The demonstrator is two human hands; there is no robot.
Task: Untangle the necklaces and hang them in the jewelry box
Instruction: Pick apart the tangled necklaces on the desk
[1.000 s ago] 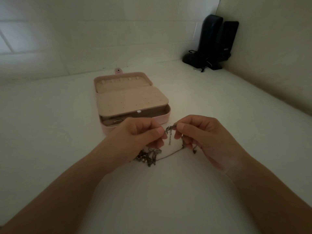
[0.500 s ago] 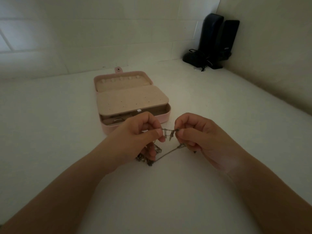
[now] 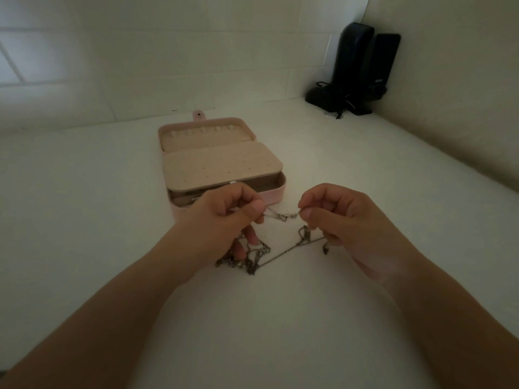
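The left hand (image 3: 224, 217) and right hand (image 3: 341, 214) each pinch an end of the tangled necklaces (image 3: 254, 254), a short stretch drawn between them, the rest heaped on the white table (image 3: 280, 318); just behind lies the open pink jewelry box (image 3: 219, 161)

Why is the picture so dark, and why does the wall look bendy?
Head view: the room light is dim, so the necklaces look like a murky clump; head view: the wide lens curves the wall lines and stretches both arms; head view: the black speakers show almost no detail.
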